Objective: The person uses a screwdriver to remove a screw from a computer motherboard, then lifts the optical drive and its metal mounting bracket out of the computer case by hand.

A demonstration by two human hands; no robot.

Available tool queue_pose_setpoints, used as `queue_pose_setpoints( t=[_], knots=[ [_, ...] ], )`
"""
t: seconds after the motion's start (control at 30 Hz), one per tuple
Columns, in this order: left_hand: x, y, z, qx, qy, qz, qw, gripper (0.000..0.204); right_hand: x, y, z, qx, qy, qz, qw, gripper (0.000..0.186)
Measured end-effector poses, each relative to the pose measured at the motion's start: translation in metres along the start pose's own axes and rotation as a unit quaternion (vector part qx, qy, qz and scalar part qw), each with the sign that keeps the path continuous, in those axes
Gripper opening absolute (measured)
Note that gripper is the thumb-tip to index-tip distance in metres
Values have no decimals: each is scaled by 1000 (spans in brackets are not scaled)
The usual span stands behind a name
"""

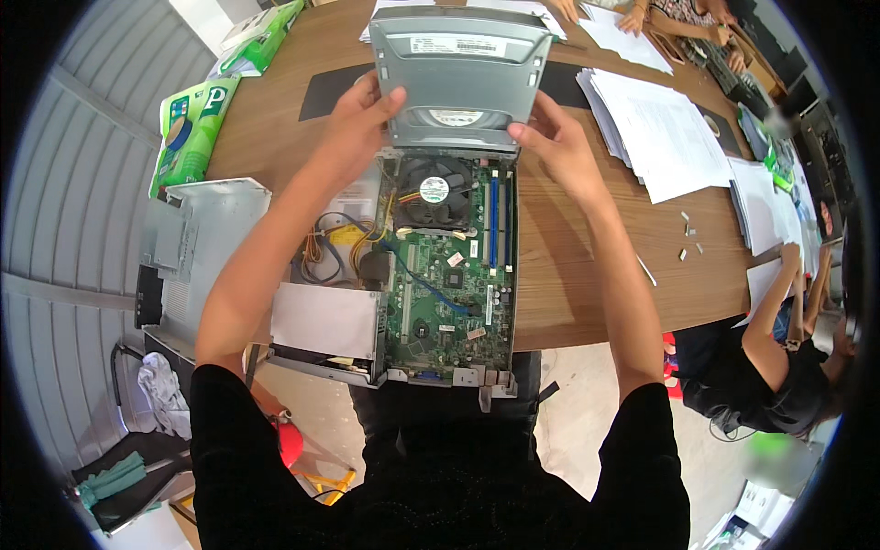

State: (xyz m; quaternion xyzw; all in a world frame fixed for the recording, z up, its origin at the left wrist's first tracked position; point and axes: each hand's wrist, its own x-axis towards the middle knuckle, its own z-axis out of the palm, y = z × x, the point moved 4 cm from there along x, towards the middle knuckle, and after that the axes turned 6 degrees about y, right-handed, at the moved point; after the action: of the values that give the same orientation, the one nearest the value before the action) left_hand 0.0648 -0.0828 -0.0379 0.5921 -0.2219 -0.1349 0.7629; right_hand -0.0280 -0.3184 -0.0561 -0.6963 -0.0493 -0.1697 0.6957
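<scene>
Both my hands hold a grey metal drive bay [458, 78] tilted up at the far end of an opened desktop computer. My left hand [365, 115] grips its left edge, thumb on the near face. At the lower right corner, my right hand [557, 142] is closed on it the same way. A label and an oval cutout show on the bay. Below it lies the green motherboard [435, 293] with a black cooling fan [434, 190] and blue and black memory slots [495, 220]. Loose cables [335, 243] and a silver power supply [325, 319] sit to the left.
A metal case cover [215, 225] lies left of the computer. Green packages [192, 128] stand at the table's left edge. Paper stacks [655, 128] and small scraps [684, 240] lie on the right. Other people's hands [632, 18] are at the far side, and a person in black [765, 357] is at right.
</scene>
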Motion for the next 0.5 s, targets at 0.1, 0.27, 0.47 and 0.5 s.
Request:
queue_pose_setpoints(
  t=[0.1,0.27,0.47,0.5],
  knots=[
    [3,-1,-2,7,20,-46,999,48,2,5,-1,-70,32,28,997,62],
    [18,-14,-5,-11,10,-105,994,50,5,17,-5,-26,73,12,997,59],
    [20,-27,-7,-26,27,-172,984,50,2,52,-4,114,79,54,989,70],
    [22,-30,-9,-21,23,-178,983,50,1,56,-3,136,80,58,986,72]
  ],
)
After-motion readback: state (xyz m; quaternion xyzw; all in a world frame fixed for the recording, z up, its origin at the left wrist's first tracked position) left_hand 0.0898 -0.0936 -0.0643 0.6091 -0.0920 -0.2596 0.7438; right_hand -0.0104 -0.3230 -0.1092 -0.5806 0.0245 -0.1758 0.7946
